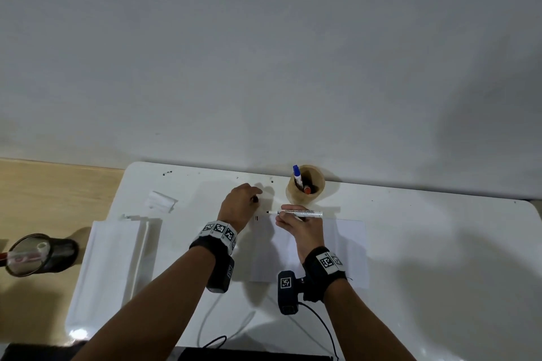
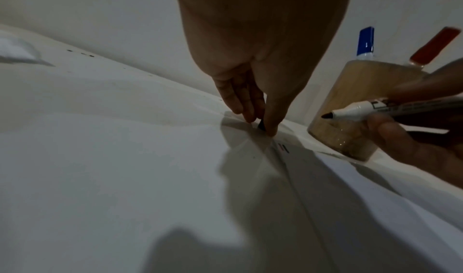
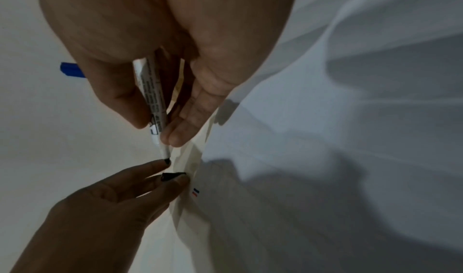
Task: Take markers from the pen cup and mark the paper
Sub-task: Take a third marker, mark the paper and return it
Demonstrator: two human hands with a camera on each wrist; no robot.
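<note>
While two short marks already sit on the paper, we hold a third marker uncapped.
Right hand grips the black marker above the sheet; left hand pinches its cap; blue and red markers remain in the pen cup.

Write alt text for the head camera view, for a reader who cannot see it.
The right hand holds an uncapped black marker level above a white paper, tip pointing at the left hand, which pinches the black cap. Behind them, a wooden pen cup holds blue- and red-capped markers on a white table.
</note>
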